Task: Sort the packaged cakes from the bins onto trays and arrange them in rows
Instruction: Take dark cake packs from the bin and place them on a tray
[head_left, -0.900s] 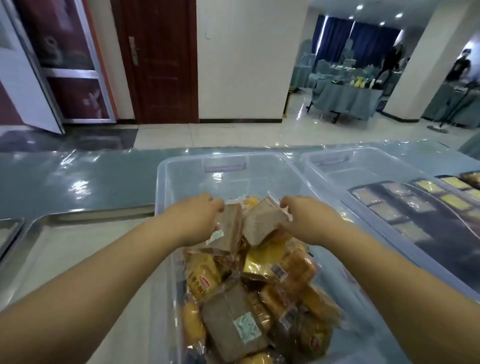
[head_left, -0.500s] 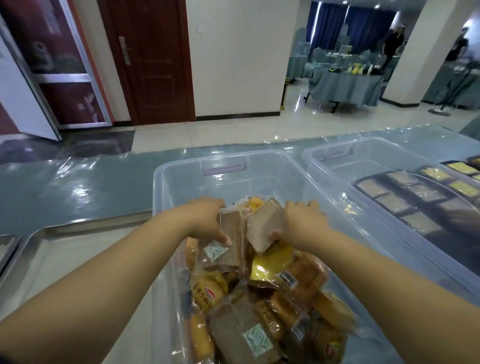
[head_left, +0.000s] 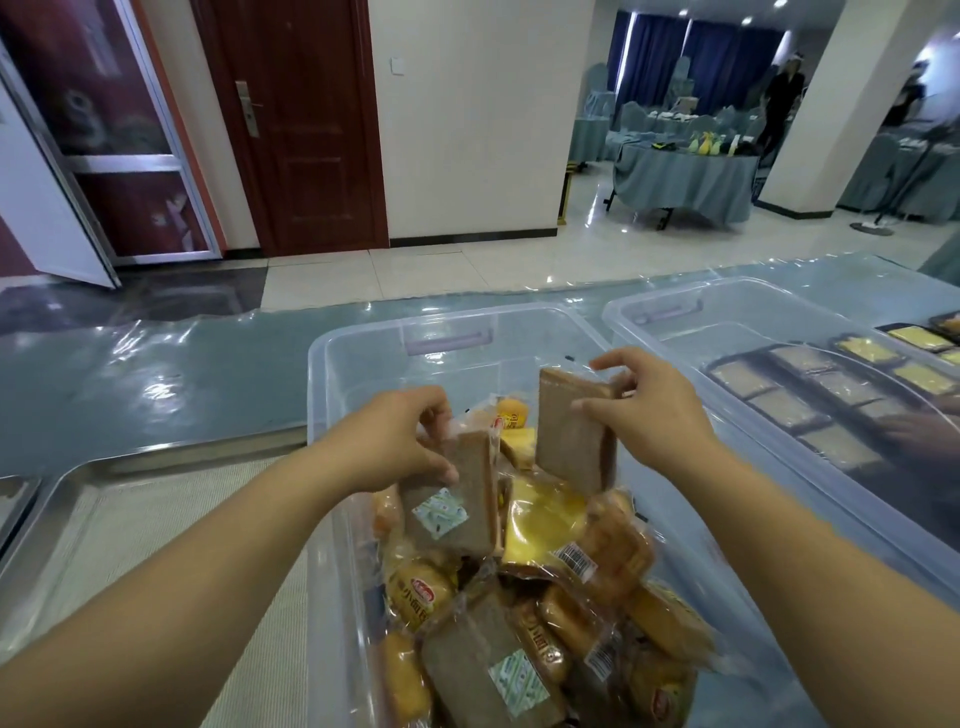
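Two brown packaged cakes show in the head view, held upright above the heap (head_left: 545, 597) in the central clear bin (head_left: 363, 332). The left hand (head_left: 400, 441) has its grip pinched on the upper edge of the labelled cake (head_left: 452, 499) over the bin's middle, and the right hand (head_left: 649, 410) has its grip pinched on the top of the plain cake (head_left: 571, 436), just to the right and apart from it. Left of the bin a steel tray (head_left: 78, 519) lies on the bench (head_left: 156, 374); right of the bin stands a second clear bin (head_left: 727, 291), with rows of wrapped cakes on a dark tray (head_left: 904, 462) seen through its wall.
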